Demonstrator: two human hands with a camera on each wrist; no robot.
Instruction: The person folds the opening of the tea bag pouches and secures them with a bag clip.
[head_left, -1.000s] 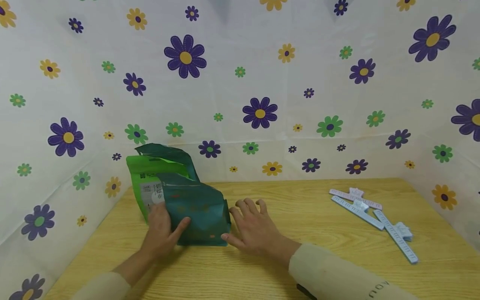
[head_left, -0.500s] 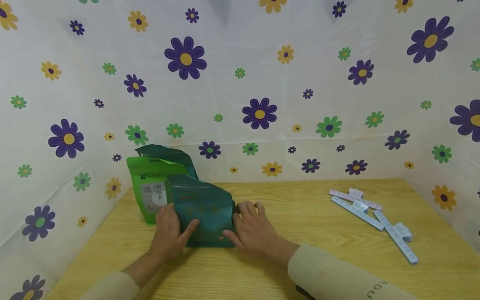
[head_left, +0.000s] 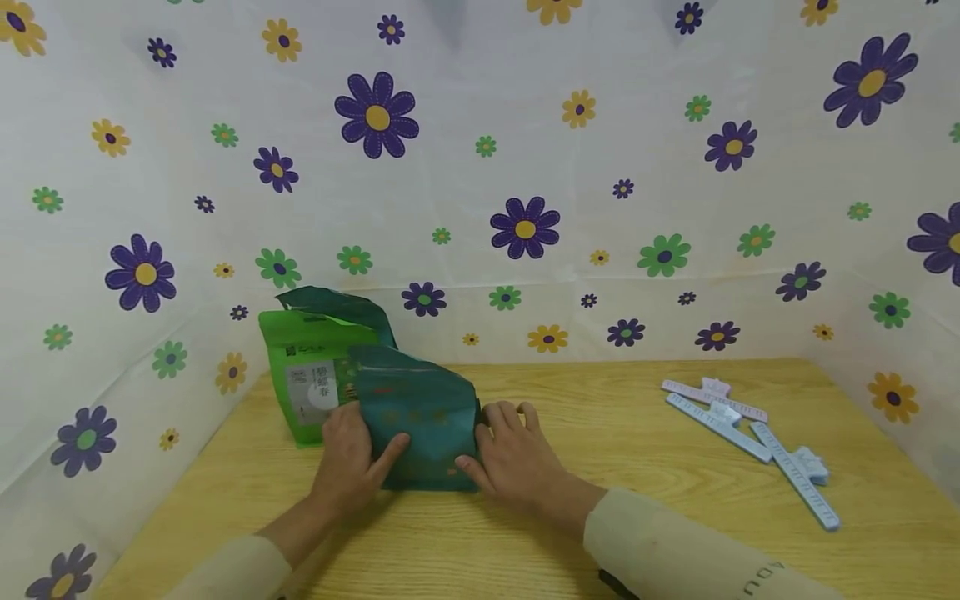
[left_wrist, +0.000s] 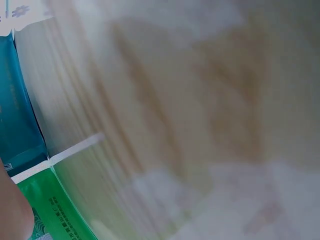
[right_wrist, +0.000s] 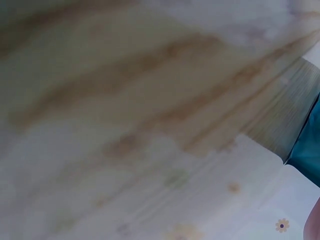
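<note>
A teal pouch [head_left: 423, 417] stands upright on the table with a hand at each side in the head view. My left hand [head_left: 351, 458] grips its left edge, thumb across the front. At the right edge, my right hand [head_left: 517, 458] holds it, thumb on the front and fingers behind the side. Just behind and to the left is a bright green tea bag [head_left: 307, 358] with a grey label. Another dark teal bag [head_left: 341, 307] rises behind that, mostly hidden. The left wrist view catches a teal bag [left_wrist: 17, 110] and the green bag [left_wrist: 57, 205].
On the right of the wooden table [head_left: 600, 408] lie a pink sealing clip [head_left: 738, 407], a blue sealing clip [head_left: 693, 421] touching or close to it, and a second blue sealing clip [head_left: 806, 492]. A flowered cloth [head_left: 450, 183] encloses the back and sides.
The teal pouch has slid right, uncovering more of the green bag's label. My left hand moved right with it, and my right hand came to grip the right edge.
</note>
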